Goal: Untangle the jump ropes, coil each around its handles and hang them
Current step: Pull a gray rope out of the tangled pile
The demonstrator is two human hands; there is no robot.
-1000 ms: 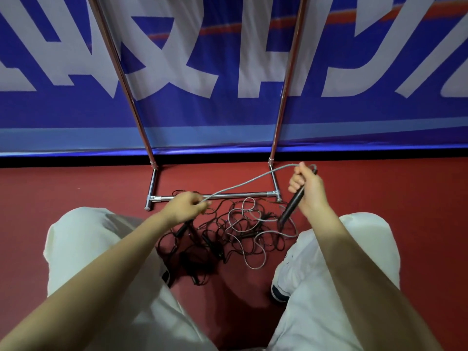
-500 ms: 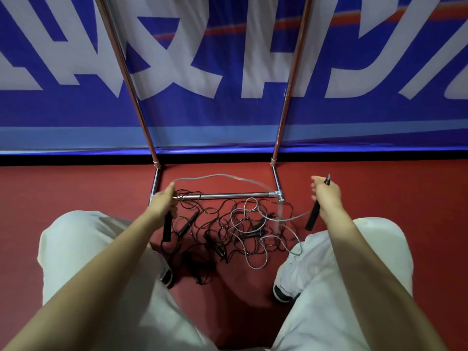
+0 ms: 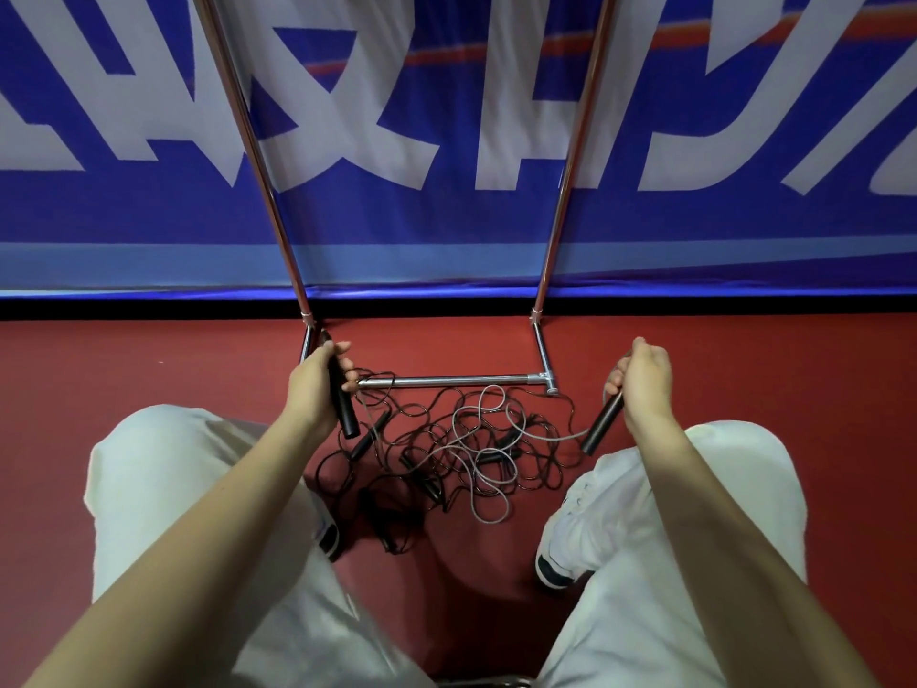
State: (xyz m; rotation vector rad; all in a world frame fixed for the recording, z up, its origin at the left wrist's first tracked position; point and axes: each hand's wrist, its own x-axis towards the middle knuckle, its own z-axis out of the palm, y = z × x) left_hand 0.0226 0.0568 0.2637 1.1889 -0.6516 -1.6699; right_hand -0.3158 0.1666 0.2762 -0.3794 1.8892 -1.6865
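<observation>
head view | left hand (image 3: 317,384) gripped a black handle (image 3: 341,399), upright, fingers curled round it | right hand (image 3: 642,379) gripped a second black handle (image 3: 601,424), slanting down-left below its fist | grey rope (image 3: 484,439) ran from that handle into the tangled black ropes (image 3: 422,454) on the red floor (image 3: 149,360) between both hands | metal rack base (image 3: 446,380) lay just beyond the tangle

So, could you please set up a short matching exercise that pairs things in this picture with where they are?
Things:
1. left hand
2. grey jump rope cord
3. white sneaker
4. chrome rack crossbar

Places:
A. lying across the red floor beyond the tangle
B. under the right knee
C. gripping a black handle
D. looped among black cords

Pairs: 1-C, 2-D, 3-B, 4-A
</observation>
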